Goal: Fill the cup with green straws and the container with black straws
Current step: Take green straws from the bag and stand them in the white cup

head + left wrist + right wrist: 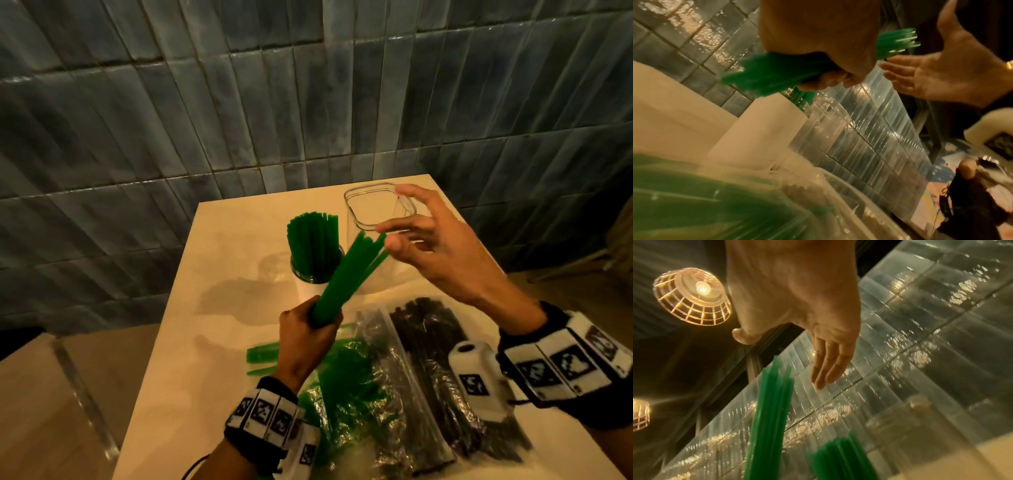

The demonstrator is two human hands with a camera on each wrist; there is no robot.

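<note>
My left hand [308, 329] grips a bundle of green straws [346, 274] by its lower end, tilted up and to the right above the table. My right hand [431, 240] hovers with fingers spread beside the bundle's upper tips, holding nothing. The cup [315, 274] stands behind the bundle with several green straws [311, 240] upright in it. A clear square container [373, 205] stands at the back right, with no straws in it. In the left wrist view the fist wraps the green bundle [777, 76], and the right hand [931, 76] is open. The right wrist view shows straight fingers [828, 366] above green tips [774, 386].
A plastic bag of green straws [349, 387] and a bag of black straws [431, 359] lie at the table's near side. A few loose green straws [262, 353] lie left of the bags. A tiled wall [308, 102] rises behind the table [222, 260].
</note>
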